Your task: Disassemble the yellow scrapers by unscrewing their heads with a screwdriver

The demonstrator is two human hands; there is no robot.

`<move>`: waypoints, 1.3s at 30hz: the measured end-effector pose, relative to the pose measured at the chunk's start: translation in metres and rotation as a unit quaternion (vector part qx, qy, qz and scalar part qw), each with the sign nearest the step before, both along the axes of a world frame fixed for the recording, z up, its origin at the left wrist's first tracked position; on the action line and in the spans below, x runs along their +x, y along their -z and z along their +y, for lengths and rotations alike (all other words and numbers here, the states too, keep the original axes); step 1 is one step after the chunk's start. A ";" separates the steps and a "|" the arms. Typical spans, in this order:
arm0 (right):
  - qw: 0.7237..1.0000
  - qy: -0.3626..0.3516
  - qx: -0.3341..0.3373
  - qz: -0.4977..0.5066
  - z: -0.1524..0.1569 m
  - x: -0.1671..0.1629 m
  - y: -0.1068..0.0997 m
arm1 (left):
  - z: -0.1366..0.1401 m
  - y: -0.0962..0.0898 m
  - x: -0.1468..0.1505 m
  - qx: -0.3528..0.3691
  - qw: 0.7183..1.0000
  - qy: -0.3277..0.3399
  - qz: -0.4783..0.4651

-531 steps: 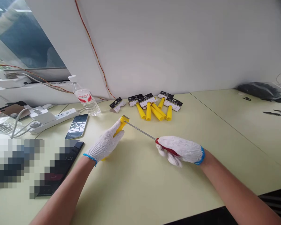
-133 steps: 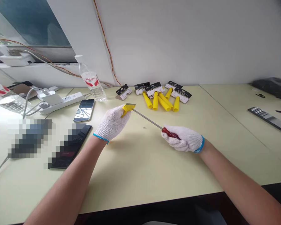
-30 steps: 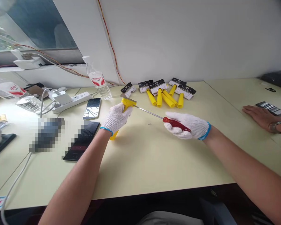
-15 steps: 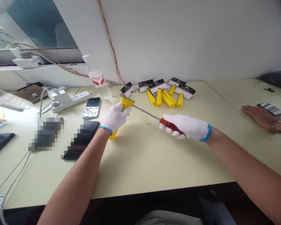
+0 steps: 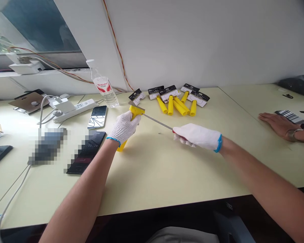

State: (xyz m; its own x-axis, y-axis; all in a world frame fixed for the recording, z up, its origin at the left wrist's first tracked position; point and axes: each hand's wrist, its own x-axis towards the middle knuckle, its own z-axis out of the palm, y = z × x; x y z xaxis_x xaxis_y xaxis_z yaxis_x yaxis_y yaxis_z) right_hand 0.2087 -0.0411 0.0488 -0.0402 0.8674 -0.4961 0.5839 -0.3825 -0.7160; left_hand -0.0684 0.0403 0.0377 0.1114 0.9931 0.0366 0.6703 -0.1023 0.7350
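Note:
My left hand (image 5: 124, 127), in a white knitted glove with a blue cuff, is closed around a yellow scraper (image 5: 136, 110). The scraper's flat metal edge points up, and the lower end of its handle sticks out below my fist. In my gloved right hand (image 5: 192, 135) is a screwdriver (image 5: 157, 121), its red handle mostly hidden by my fingers. The long metal shaft reaches left, with its tip at the side of the scraper's head. A tiny metal piece (image 5: 159, 133), too small to name, lies on the table below the shaft.
Several yellow handles (image 5: 179, 106) with black-and-white cards lie by the wall. A water bottle (image 5: 105, 91), a power strip (image 5: 78, 108) and phones, one a silver phone (image 5: 97, 116), are at left. Another person's hand (image 5: 276, 125) rests at right beside a striped card (image 5: 290, 116).
My right hand has rolled over the screwdriver, so less of its red handle shows. A blurred bottle at the far left has left the view. My left hand keeps its hold.

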 end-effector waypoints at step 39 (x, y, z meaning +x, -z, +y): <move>0.946 -0.053 0.164 -0.274 -0.002 -0.002 0.000 | 0.001 0.005 -0.003 0.013 0.999 0.025 0.036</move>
